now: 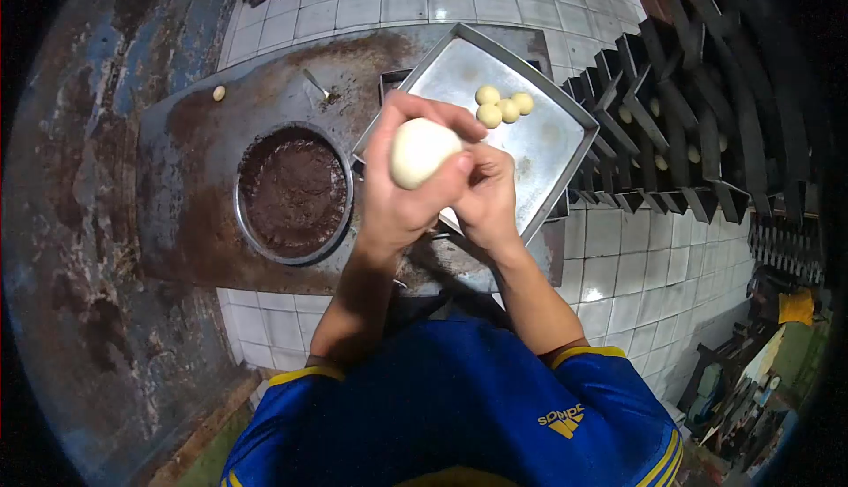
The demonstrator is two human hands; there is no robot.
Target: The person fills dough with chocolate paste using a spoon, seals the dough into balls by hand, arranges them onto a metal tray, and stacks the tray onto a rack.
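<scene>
A large, smooth, pale ball of dough [425, 153] is wrapped in my left hand [397, 196], its top side bare toward the camera. My right hand [490, 200] is closed against the dough's right side, its fingers meeting those of my left hand; what it pinches there is hidden. Both hands are over the near left edge of a square metal tray [548, 156]. Several small pale dough balls [508, 110] sit together on that tray. Left of my hands stands a round metal bowl [346, 209] of dark brown filling [296, 188].
A worn metal table [190, 213] bears the bowl and tray. A small utensil [316, 85] lies behind the bowl, and a small pale piece [219, 93] at the far left. Dark stacked trays [680, 107] stand at the right, some holding pale balls. White tiles cover the floor.
</scene>
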